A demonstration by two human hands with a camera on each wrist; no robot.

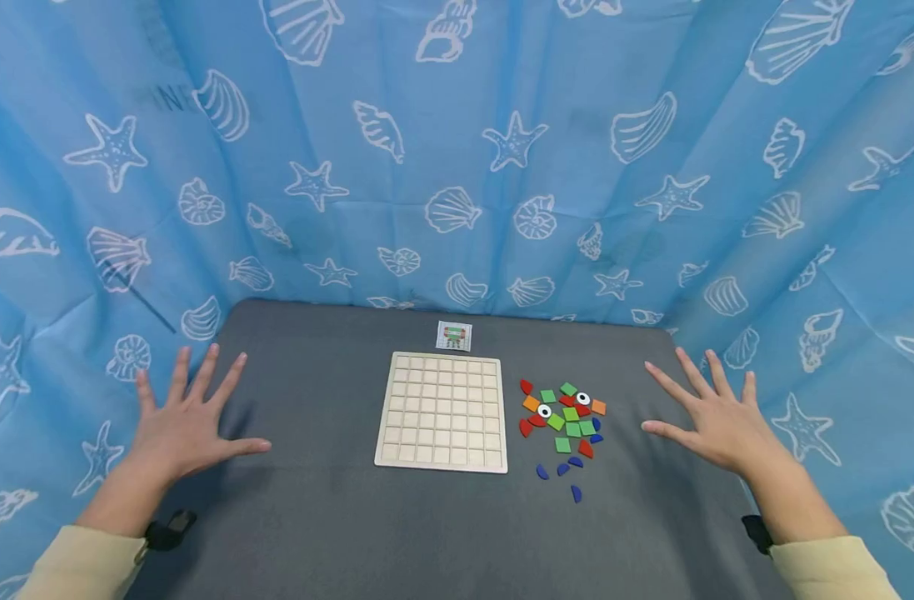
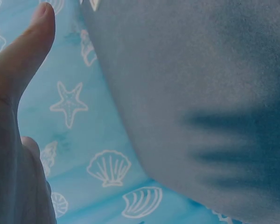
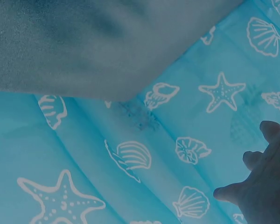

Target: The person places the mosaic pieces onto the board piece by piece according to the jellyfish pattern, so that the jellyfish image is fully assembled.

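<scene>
In the head view my left hand (image 1: 185,429) is held up over the left side of the grey table, fingers spread and straight, holding nothing. My right hand (image 1: 722,417) mirrors it on the right, fingers also spread. Between them lies a pale wooden grid board (image 1: 442,412) of square recesses. Right of the board, nearer my right hand, is a loose group of small flat pieces: green squares (image 1: 563,445), orange squares (image 1: 599,407), red wedge pieces (image 1: 586,449), blue half-rounds (image 1: 576,493) and two white eye discs (image 1: 582,398).
A small printed picture card (image 1: 454,336) lies behind the board. The grey tabletop (image 1: 427,542) stretches in front of it. A blue curtain (image 1: 464,167) with white shells and starfish surrounds the back and sides. Dark bands (image 1: 170,531) circle both wrists.
</scene>
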